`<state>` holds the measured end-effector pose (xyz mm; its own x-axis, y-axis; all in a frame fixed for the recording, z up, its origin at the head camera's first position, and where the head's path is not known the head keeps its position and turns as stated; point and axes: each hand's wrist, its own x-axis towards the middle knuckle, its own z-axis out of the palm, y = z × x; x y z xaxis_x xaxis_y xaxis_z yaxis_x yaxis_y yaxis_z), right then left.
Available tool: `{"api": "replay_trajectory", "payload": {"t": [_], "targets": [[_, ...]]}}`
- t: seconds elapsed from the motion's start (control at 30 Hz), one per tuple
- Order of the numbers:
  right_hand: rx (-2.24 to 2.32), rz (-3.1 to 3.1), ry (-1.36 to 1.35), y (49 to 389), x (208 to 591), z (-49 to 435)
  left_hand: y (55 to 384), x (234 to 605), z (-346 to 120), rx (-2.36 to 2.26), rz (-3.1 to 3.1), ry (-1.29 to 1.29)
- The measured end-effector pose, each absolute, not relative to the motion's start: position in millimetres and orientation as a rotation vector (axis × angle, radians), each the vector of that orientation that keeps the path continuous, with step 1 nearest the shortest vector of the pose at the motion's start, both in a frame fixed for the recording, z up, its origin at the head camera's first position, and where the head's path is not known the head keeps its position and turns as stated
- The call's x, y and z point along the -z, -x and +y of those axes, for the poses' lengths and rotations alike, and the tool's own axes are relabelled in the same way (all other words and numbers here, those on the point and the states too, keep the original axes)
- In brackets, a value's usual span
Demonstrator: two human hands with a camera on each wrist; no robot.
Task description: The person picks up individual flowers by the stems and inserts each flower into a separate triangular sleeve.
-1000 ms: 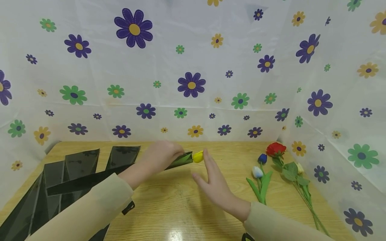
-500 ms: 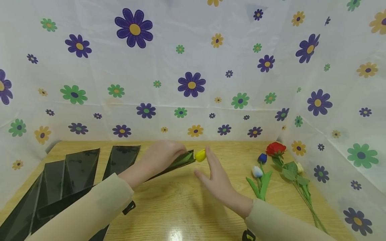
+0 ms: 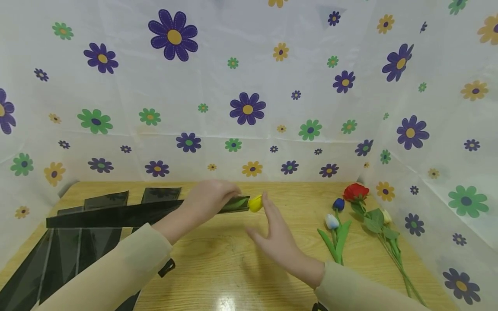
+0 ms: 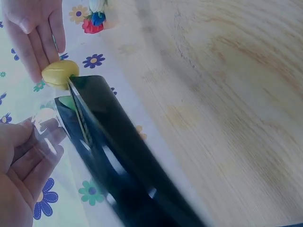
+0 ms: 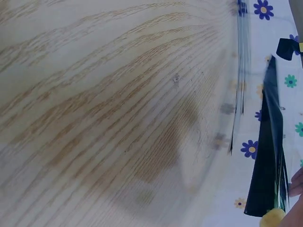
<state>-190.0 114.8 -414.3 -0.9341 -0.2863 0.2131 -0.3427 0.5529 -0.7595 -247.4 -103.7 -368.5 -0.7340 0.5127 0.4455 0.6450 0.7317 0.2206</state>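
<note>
My left hand (image 3: pixel 208 199) pinches the clear edge of a long, narrow black flower sleeve (image 3: pixel 116 214) near its open end. Inside the sleeve lies a yellow tulip (image 3: pixel 255 203), its bloom sticking out at the right and a green leaf showing just inside the mouth. My right hand (image 3: pixel 278 233) is held with straight fingers, the fingertips right at the bloom. In the left wrist view, the bloom (image 4: pixel 59 74) overlaps the right hand's fingers, and the sleeve's mouth gapes around the stem. The sleeve is held nearly level above the table.
More flat black sleeves (image 3: pixel 66 250) lie overlapping on the table's left side. At the right lie a blue and a white tulip (image 3: pixel 332 222), a red rose (image 3: pixel 355 192) and a pale cream flower (image 3: pixel 387 217). A white flower-print curtain (image 3: pixel 218 86) borders the wooden table (image 3: pixel 218 276).
The sleeve's left end dipped, then swung up to nearly level. The yellow bloom and my right hand shifted slightly right, then back left. The loose flowers have stayed put.
</note>
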Motion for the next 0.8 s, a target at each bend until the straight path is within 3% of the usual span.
{"api": "replay_trajectory", "payload": {"t": [0.4,0.8], "targets": [[-1.51,-2.663,-0.419,181.2,418.5,118.0,250.2,371.7,-108.9,0.52,-2.571,0.88],[-1.737,-2.581,-0.573,174.0,420.2,111.8,247.9,372.5,-109.3,0.497,-2.596,0.985]]}}
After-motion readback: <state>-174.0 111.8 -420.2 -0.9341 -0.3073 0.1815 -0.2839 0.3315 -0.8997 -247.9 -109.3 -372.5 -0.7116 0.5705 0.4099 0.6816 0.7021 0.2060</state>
